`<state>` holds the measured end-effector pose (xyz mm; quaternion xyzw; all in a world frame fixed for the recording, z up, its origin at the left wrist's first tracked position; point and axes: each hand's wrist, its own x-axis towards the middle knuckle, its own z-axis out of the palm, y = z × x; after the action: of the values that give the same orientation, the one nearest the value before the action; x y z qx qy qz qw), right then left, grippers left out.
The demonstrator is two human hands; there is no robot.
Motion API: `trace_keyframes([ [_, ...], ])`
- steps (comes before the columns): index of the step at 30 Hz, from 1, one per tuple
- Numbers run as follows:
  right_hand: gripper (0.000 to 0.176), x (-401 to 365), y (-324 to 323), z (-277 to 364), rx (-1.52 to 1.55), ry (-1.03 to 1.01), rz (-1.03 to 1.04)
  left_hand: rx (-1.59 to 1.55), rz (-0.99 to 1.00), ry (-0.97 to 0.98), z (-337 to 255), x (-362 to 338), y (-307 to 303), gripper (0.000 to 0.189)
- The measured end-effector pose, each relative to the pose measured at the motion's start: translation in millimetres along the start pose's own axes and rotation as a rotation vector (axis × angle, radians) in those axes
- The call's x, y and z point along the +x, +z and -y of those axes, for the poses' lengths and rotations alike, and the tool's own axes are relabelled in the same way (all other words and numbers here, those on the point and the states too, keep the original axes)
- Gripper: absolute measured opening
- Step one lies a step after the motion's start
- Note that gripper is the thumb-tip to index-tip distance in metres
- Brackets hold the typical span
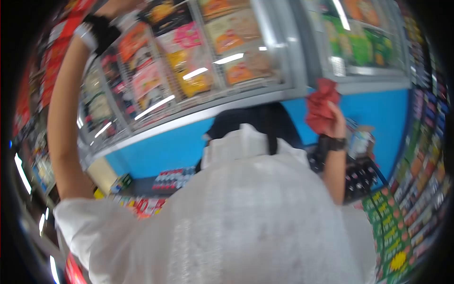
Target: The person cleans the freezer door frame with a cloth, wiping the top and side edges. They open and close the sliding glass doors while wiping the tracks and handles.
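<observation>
My right hand (336, 120) is closed around a crumpled red cloth (321, 106) and holds it against the grey rim of a chest freezer (246, 106), where two glass lids meet. A black watch sits on that wrist. My left arm stretches far over the sloping glass lid (156, 71), a black wrist band (101, 32) on it. My left hand (116, 7) is mostly cut off by the top edge of the view, so its fingers cannot be made out. My white shirt fills the lower middle.
Under the glass lie several coloured frozen food packs (189, 61). The freezer front is blue (165, 146). A second freezer (369, 47) stands to the right. Shelves of packaged goods (416, 189) line the right side, and boxes and cans (172, 179) sit low on the floor.
</observation>
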<state>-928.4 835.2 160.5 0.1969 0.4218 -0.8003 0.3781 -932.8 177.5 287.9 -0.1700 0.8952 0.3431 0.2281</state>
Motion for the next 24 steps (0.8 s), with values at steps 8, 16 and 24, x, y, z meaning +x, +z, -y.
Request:
trace_keyframes([
  [8,0.058,-23,86,19,0.104,-0.070,0.319,-0.318,0.141,0.101,-33,53,190,0.032],
  [16,0.061,-36,80,18,0.116,-0.046,0.449,-0.654,0.276,-0.113,-73,118,343,0.038],
  [24,0.057,-56,65,26,0.121,-0.133,0.372,-0.522,0.188,-0.213,-107,132,371,0.038],
])
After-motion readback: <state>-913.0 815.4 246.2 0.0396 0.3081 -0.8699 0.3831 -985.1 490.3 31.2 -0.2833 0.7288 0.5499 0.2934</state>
